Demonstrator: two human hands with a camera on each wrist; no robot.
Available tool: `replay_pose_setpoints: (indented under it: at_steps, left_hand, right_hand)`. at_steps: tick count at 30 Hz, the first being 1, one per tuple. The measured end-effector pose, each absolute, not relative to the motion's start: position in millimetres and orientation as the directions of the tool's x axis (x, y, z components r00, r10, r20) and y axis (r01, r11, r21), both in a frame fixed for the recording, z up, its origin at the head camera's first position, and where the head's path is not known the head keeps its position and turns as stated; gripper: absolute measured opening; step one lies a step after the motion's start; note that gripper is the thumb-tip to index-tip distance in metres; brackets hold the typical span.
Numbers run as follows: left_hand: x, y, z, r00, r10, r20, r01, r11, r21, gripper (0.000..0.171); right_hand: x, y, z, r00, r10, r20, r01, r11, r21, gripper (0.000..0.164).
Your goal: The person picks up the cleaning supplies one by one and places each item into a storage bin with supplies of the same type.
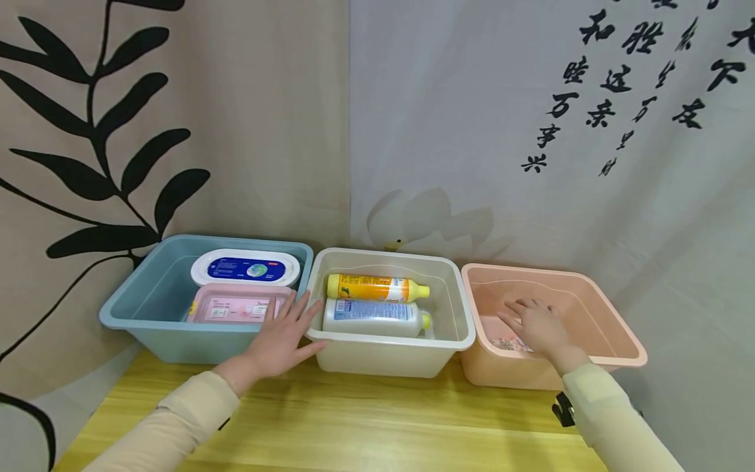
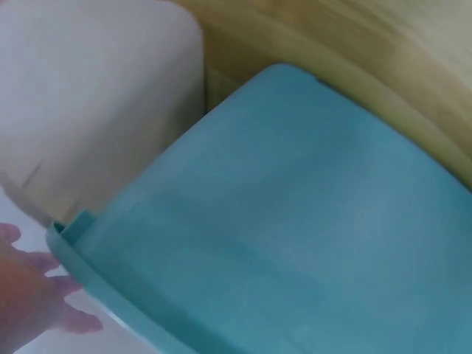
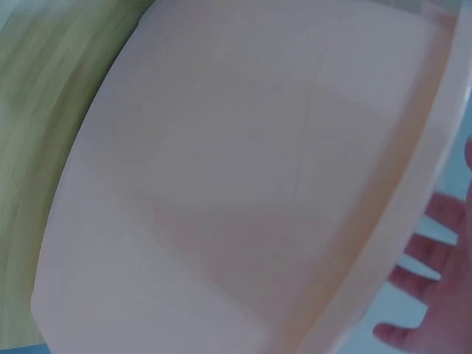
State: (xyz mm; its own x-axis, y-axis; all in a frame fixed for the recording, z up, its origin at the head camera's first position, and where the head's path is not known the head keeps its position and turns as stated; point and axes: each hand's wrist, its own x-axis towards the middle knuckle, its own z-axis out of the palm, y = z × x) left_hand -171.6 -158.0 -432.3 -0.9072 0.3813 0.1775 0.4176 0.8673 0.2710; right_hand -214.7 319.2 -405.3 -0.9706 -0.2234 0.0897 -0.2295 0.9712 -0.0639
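Note:
My left hand [image 1: 280, 341], fingers spread, is over the front corner where the blue bin [image 1: 194, 334] meets the white bin [image 1: 377, 357]. A pink lidded pack [image 1: 236, 305] lies by its fingertips in the blue bin, below a white pack with a dark blue label [image 1: 248, 268]. My right hand [image 1: 539, 328] reaches over the front rim into the peach bin [image 1: 519, 370]. Under it, partly hidden, lies a pinkish item with a patterned edge [image 1: 510, 343]. In the right wrist view the right fingers [image 3: 428, 251] look extended and apart; no held object shows.
Inside the white bin lie a yellow bottle [image 1: 377, 288] and a white bottle with a blue label [image 1: 371, 317]. The three bins stand side by side on a wooden table [image 1: 377, 419]. Behind them hangs a cloth [image 1: 283, 131] with printed leaves and black characters.

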Motion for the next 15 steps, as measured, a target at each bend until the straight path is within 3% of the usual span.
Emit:
replay_pose_setpoints:
  at_steps: [15]
  left_hand:
    - [-182, -161, -408, -0.921, 0.38, 0.083, 0.383, 0.854, 0.352, 0.077]
  right_hand:
    - [-203, 285, -390, -0.981, -0.188, 0.049, -0.195, 0.961, -0.198, 0.078]
